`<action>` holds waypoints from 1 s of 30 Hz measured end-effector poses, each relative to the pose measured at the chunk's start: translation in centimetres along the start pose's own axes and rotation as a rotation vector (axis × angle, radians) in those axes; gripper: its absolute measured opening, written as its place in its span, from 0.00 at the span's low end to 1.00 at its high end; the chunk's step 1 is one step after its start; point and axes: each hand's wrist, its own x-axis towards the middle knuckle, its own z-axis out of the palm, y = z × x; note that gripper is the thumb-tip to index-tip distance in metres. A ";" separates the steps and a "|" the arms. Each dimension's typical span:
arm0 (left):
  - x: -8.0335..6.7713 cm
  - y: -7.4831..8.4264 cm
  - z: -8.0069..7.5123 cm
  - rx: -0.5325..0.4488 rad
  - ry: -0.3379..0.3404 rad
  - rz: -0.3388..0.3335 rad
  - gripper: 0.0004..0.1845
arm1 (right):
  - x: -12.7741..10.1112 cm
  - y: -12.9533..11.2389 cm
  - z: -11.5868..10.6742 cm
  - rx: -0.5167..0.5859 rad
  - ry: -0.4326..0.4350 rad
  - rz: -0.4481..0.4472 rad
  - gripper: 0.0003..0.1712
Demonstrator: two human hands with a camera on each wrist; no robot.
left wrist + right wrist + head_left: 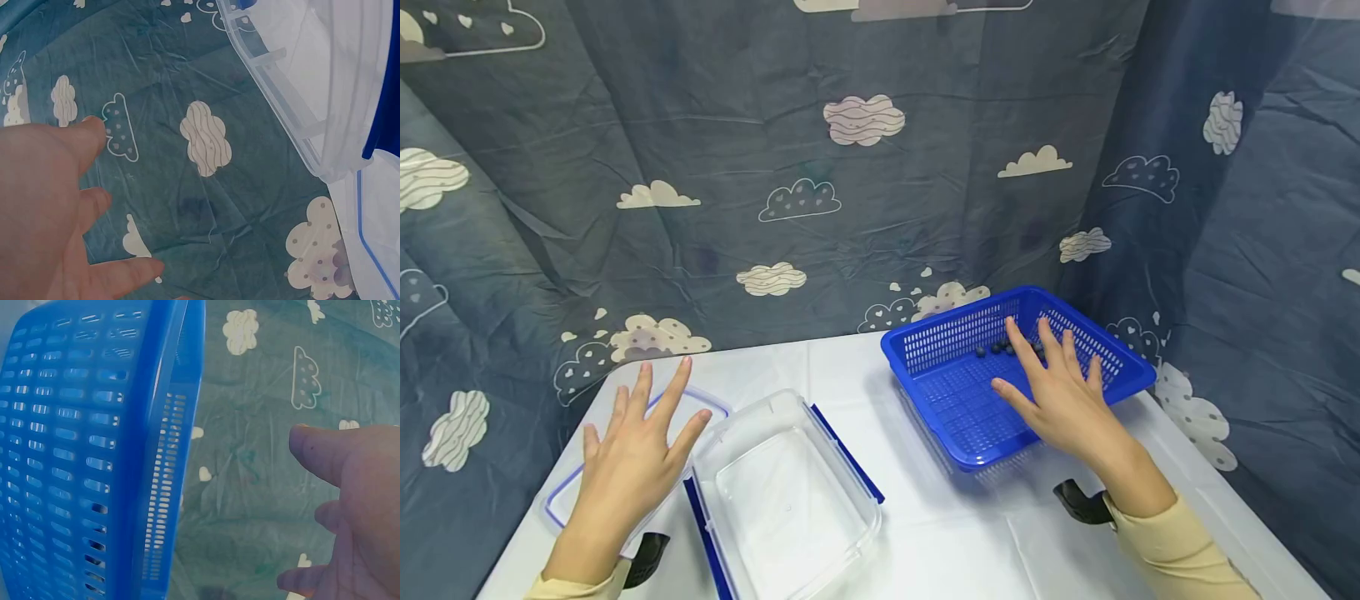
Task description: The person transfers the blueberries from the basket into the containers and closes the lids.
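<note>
My left hand, fingers spread, hovers above a clear lid with a blue seal line. Beside it lies a clear plastic container with blue side clips; nothing is seen inside. My right hand, fingers also spread, is over the right part of a blue mesh basket. Several small dark round pieces like blueberries lie toward the basket's back, partly hidden by the fingers. Neither hand holds anything. The left wrist view shows the container's wall; the right wrist view shows the basket's slotted side.
A white cloth covers the table. Dark curtains with cloud prints hang behind and at both sides. Each wrist wears a black device, one by the left cuff and one by the right.
</note>
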 end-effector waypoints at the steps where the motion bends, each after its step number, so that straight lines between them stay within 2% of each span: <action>1: 0.0 0.0 0.0 0.006 0.005 0.002 0.39 | 0.0 0.0 0.0 0.000 -0.003 0.001 0.50; 10: -0.4 -0.5 0.4 0.032 0.012 0.011 0.36 | 1.1 0.5 -0.2 0.004 -0.029 0.009 0.51; 20: -1.4 -1.0 1.7 0.005 -0.085 -0.032 0.36 | 3.1 1.2 -0.3 -0.017 -0.053 -0.007 0.49; 30: -2.5 -1.6 3.6 -0.046 -0.135 -0.089 0.41 | 5.3 2.1 -0.4 0.046 -0.095 -0.064 0.46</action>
